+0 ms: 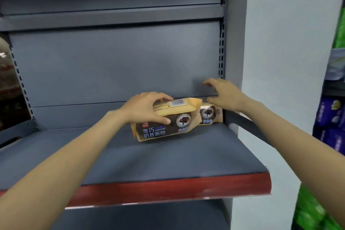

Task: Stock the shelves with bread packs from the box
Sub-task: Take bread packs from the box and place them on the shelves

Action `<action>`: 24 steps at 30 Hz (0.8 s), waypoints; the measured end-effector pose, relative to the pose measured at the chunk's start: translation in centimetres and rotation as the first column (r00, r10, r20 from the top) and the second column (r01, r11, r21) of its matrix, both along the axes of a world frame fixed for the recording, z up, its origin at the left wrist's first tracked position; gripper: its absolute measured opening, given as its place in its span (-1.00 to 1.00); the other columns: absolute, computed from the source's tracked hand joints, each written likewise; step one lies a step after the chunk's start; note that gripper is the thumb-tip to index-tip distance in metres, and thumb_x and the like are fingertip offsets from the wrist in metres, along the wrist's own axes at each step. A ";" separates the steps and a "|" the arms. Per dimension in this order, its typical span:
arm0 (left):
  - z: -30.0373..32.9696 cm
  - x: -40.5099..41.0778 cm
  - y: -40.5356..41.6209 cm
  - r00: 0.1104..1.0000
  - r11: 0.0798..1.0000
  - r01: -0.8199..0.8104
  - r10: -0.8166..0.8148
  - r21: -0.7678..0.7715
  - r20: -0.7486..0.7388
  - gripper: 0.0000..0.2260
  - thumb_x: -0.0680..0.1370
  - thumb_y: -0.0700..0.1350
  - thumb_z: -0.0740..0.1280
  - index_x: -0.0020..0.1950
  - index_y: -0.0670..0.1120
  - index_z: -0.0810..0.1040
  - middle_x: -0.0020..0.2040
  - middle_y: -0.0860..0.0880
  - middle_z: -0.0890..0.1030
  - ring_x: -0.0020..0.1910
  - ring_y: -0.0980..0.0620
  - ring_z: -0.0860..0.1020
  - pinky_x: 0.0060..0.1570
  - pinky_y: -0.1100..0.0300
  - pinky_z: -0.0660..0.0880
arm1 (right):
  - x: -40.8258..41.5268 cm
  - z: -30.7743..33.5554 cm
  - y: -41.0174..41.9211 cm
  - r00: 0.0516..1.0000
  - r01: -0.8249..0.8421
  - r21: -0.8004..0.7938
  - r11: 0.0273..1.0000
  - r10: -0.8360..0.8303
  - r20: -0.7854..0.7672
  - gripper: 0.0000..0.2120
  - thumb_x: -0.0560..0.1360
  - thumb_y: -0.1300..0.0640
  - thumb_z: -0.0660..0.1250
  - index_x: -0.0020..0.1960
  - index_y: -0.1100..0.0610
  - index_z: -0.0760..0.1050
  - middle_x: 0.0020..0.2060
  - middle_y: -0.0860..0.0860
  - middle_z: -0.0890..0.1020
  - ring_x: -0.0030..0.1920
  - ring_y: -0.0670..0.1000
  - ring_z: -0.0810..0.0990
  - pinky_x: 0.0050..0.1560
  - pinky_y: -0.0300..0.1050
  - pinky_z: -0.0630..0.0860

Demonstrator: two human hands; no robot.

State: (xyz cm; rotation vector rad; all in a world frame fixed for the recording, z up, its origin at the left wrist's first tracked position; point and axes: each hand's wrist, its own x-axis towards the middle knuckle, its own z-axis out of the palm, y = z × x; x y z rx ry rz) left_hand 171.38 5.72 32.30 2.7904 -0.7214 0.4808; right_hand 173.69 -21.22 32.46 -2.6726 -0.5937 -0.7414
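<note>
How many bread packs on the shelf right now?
2. Front pack gripped by the left hand; second pack behind it at the shelf's right end, below the right hand. Others may be hidden.

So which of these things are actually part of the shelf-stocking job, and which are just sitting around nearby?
Part of the job:
- bread pack gripped by the left hand
- second bread pack at the shelf's right end, below the right hand
- grey shelf

Just nearby:
- green packets
- purple packets
- bottles, blurred, far left

Shop interior: grey metal gondola shelf with red edge strip; packaged goods stacked at frame right.
</note>
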 end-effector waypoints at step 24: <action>-5.4 -14.0 -4.2 0.784 0.961 0.091 0.092 -0.260 0.614 -0.80 0.52 0.01 0.24 0.00 0.03 0.63 -0.20 0.11 0.66 -0.20 0.01 0.61 -0.28 0.13 0.51 | -16.7 -6.7 5.7 0.720 -0.182 0.192 0.965 -0.002 0.694 -0.83 0.54 0.09 0.26 -0.02 0.14 0.59 -0.22 -0.02 0.64 -0.20 0.04 0.55 -0.20 -0.09 0.49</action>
